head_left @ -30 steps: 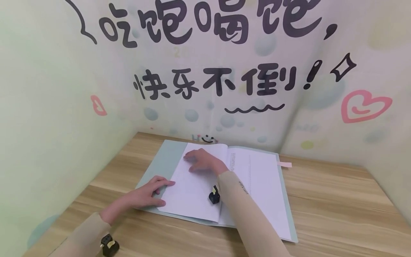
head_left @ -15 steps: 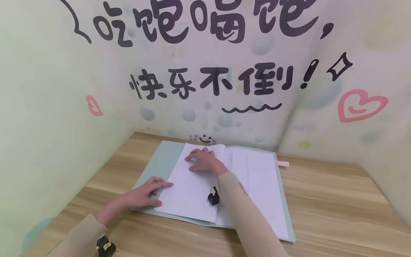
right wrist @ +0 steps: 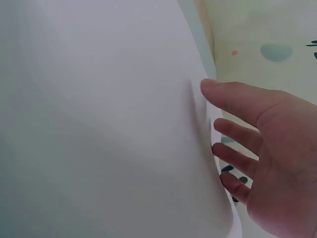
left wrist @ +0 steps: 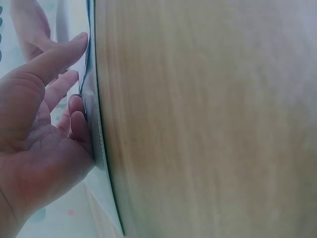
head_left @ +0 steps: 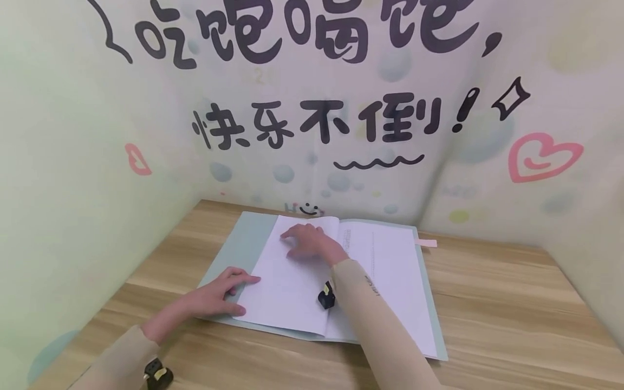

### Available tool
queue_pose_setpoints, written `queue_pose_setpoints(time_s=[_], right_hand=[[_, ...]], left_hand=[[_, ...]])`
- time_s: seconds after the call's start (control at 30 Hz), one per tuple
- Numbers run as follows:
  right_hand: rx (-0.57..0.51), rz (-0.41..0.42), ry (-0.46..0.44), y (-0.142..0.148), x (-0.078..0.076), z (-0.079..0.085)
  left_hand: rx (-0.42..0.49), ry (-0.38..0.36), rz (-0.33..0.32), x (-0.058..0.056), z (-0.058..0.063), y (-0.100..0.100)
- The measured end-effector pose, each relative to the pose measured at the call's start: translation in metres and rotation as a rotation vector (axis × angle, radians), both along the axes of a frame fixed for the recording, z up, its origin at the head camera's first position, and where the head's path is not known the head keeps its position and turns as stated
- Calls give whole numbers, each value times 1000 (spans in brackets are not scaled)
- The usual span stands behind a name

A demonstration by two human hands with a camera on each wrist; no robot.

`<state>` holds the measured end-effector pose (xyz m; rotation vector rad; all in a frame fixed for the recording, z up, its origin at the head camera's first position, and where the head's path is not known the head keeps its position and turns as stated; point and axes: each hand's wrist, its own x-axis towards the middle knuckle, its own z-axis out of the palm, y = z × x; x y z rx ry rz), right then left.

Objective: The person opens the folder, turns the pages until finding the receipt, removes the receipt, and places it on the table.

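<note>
An open folder with a pale blue-green cover (head_left: 246, 233) lies on the wooden table, holding white sheets. A turned white page (head_left: 278, 295) covers much of its left side; the right-hand page (head_left: 402, 287) carries faint columns of print. My left hand (head_left: 221, 295) rests at the lower left, with its fingers and thumb spread over the page's left edge and the cover. Higher up, my right hand (head_left: 309, 242) touches the turned page with loosely bent, spread fingers. In the right wrist view the same page (right wrist: 114, 114) bulges up beside that hand's fingertips.
A pink tab (head_left: 427, 243) sticks out from the folder's right edge. The wooden table (head_left: 512, 303) extends to both sides. A patterned wall covering (head_left: 312, 179) stands close behind the folder, and another stands at the left.
The head view has shifted slightly, so the whole scene sits a little further left. Both hands keep nearly the same places on the folder, and the page lies much as before.
</note>
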<state>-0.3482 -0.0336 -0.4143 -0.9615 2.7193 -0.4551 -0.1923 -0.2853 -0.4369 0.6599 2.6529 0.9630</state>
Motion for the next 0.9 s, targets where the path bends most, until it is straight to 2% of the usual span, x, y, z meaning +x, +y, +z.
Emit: queue_pose_setpoints(time_s=[0.17, 0.33, 0.43, 0.9], right_hand=[[-100, -34, 13, 14, 0, 16], [-128, -45, 74, 33, -2, 31], [-139, -75, 74, 48, -2, 36], [-179, -192, 47, 135, -4, 43]], left_hand=[[-15, -22, 18, 0, 3, 3], [-16, -17, 18, 0, 4, 4], [-15, -12, 14, 1, 3, 3], [-24, -5, 18, 0, 1, 3]])
